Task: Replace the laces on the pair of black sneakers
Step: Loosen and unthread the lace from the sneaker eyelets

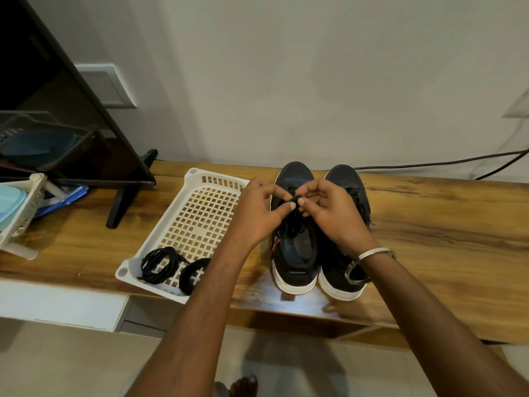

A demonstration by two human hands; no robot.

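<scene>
Both the left hand [259, 213] and right hand [329, 213] pinch the old lace [294, 199] over the left sneaker [294, 253], likely to undo it, while 2 coiled laces [174, 267] wait in the basket [200, 202] alongside

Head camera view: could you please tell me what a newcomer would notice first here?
Both hands, the left hand and right hand, pinch a black lace above the left sneaker on the wooden bench. Beside it, a white basket holds two coiled black laces.

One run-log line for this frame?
stage: old lace on left sneaker | left hand: pinching lace | right hand: pinching lace | spare lace coils: in tray
</scene>
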